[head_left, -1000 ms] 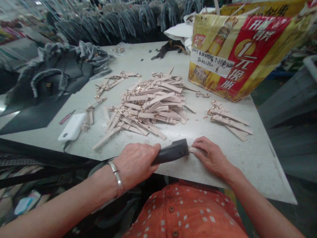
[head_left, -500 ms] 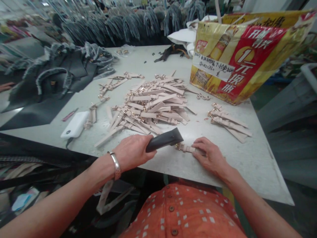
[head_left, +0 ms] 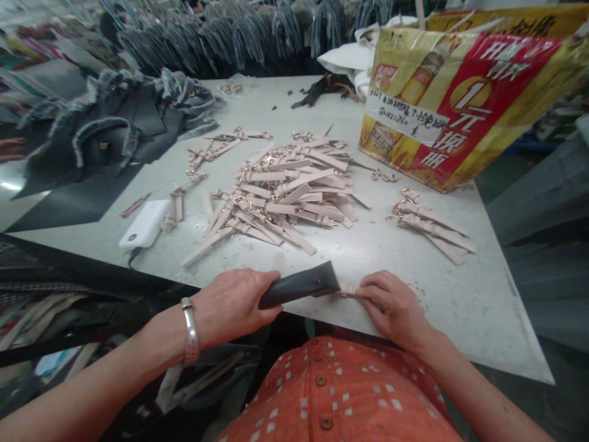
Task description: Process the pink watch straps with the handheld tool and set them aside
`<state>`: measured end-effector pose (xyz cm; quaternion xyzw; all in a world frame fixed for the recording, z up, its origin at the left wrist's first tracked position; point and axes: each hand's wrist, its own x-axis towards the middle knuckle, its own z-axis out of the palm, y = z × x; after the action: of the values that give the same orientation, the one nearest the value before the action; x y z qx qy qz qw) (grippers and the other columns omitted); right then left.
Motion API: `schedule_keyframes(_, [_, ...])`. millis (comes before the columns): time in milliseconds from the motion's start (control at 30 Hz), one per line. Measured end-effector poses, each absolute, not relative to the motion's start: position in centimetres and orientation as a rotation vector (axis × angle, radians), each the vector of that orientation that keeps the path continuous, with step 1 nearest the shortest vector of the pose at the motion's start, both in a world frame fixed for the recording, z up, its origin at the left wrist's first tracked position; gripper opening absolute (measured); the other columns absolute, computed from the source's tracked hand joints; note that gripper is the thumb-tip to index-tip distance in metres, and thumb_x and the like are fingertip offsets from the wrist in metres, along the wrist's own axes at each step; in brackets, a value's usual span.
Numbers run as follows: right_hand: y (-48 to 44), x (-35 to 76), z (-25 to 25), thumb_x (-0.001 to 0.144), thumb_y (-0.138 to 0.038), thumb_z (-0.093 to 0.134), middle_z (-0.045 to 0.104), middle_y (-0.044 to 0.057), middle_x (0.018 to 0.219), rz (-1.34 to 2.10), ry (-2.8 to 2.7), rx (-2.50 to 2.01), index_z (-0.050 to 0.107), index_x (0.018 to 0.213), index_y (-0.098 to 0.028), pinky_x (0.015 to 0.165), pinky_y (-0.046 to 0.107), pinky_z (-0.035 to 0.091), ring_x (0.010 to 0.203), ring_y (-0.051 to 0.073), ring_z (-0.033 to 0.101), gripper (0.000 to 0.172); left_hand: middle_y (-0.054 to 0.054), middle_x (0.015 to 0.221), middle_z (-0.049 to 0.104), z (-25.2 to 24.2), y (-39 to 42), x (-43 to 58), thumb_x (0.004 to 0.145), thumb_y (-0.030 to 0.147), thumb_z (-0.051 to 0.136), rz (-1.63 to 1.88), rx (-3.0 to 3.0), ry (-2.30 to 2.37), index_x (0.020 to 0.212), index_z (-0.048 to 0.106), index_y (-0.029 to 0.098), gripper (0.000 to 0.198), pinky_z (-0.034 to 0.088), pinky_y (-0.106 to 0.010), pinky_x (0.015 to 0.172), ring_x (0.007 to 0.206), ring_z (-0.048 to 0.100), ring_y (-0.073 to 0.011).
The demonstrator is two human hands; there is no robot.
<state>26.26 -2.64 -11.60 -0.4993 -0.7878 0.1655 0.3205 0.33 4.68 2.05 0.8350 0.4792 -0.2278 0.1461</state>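
My left hand (head_left: 239,304) is closed around a flat black leather-like piece (head_left: 301,286), whose free wide end points right. Between the fingertips of my right hand (head_left: 396,307) is a beige buckle strap (head_left: 348,293), seen edge-on just above the table's front edge. The strap's buckle end meets the black piece's wide end; the black piece hides the buckle, so I cannot tell whether it passes through. Beyond both hands lies a large heap of similar beige buckle straps (head_left: 285,190).
Several more straps (head_left: 432,227) lie at right, near small beige loops (head_left: 384,177). A yellow-red box (head_left: 414,116) stands at the back right. A white power bank (head_left: 145,224) with a cable is at left, before black bag pieces (head_left: 138,116). Another person's hand (head_left: 11,149) shows far left.
My left hand has lowered toward the table's front edge with the black piece. My right hand has tilted the strap edge-on, and its gold buckle has gone out of sight at the black piece's end.
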Motion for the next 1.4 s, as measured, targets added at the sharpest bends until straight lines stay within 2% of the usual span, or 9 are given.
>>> schedule_keyframes(233, [-2.5, 26.1, -11.5, 0.085, -0.017, 0.049, 0.060, 0.006, 0.085, 0.535, -2.015, -1.268, 0.063, 0.087, -0.021, 0.069, 0.033, 0.045, 0.079, 0.018, 0.053, 0.015, -0.005, 0.073, 0.066, 1.4, 4.3, 0.7, 0.076, 0.044, 0.046, -0.719, 2.417, 1.312, 0.089, 0.061, 0.024, 0.028, 0.042, -0.028, 0.060, 0.069, 0.062, -0.0211])
schedule_keyframes(433, [-2.4, 26.2, -11.4, 0.083, -0.016, 0.051, 0.058, 0.005, 0.080, 0.601, -1.975, -1.279, 0.061, 0.084, -0.021, 0.067, 0.032, 0.044, 0.077, 0.018, 0.053, 0.011, -0.004, 0.074, 0.066, 0.7, 4.7, 2.6, 0.075, 0.042, 0.047, -0.655, 2.442, 1.273, 0.086, 0.061, 0.023, 0.026, 0.043, -0.027, 0.059, 0.071, 0.063, -0.0214])
schedule_keyframes(667, [-2.5, 26.3, -11.6, 0.078, -0.015, 0.057, 0.057, 0.003, 0.077, 0.586, -1.925, -1.365, 0.055, 0.080, -0.019, 0.066, 0.030, 0.042, 0.073, 0.016, 0.051, 0.004, -0.003, 0.073, 0.065, 0.5, 5.3, 1.9, 0.075, 0.044, 0.048, -0.572, 2.347, 1.412, 0.087, 0.060, 0.021, 0.029, 0.041, -0.025, 0.058, 0.067, 0.061, -0.0174])
schedule_keyframes(833, [-2.4, 26.3, -11.6, 0.078, -0.015, 0.056, 0.055, 0.003, 0.076, 0.585, -1.941, -1.360, 0.053, 0.080, -0.018, 0.065, 0.029, 0.040, 0.072, 0.016, 0.050, 0.005, -0.002, 0.072, 0.065, 0.7, 4.7, -0.2, 0.075, 0.045, 0.047, -0.595, 2.269, 1.413, 0.084, 0.060, 0.022, 0.028, 0.039, -0.024, 0.057, 0.066, 0.060, -0.0167])
schedule_keyframes(1033, [-2.4, 26.0, -11.6, 0.078, -0.018, 0.056, 0.056, 0.004, 0.081, 0.575, -1.927, -1.362, 0.054, 0.086, -0.019, 0.068, 0.029, 0.041, 0.077, 0.017, 0.051, 0.008, -0.004, 0.074, 0.065, 0.0, 3.6, 0.3, 0.073, 0.044, 0.048, -0.630, 2.306, 1.375, 0.085, 0.060, 0.024, 0.026, 0.040, -0.027, 0.060, 0.072, 0.062, -0.0215])
schedule_keyframes(1167, [-2.3, 25.5, -11.2, 0.080, -0.019, 0.054, 0.056, 0.005, 0.081, 0.584, -1.939, -1.390, 0.055, 0.088, -0.019, 0.067, 0.030, 0.042, 0.078, 0.018, 0.050, 0.008, -0.004, 0.076, 0.065, -1.0, 3.5, 0.8, 0.075, 0.044, 0.047, -0.525, 2.292, 1.393, 0.086, 0.059, 0.025, 0.026, 0.042, -0.027, 0.062, 0.073, 0.063, -0.0210])
schedule_keyframes(1400, [-1.0, 27.0, -9.6, 0.086, -0.022, 0.045, 0.062, 0.003, 0.085, 0.561, -1.885, -1.599, 0.061, 0.089, -0.021, 0.075, 0.029, 0.041, 0.081, 0.017, 0.055, 0.016, -0.004, 0.079, 0.066, -1.5, 2.6, 0.2, 0.077, 0.046, 0.044, -0.353, 2.239, 1.512, 0.095, 0.056, 0.025, 0.031, 0.043, -0.028, 0.066, 0.078, 0.063, -0.0213])
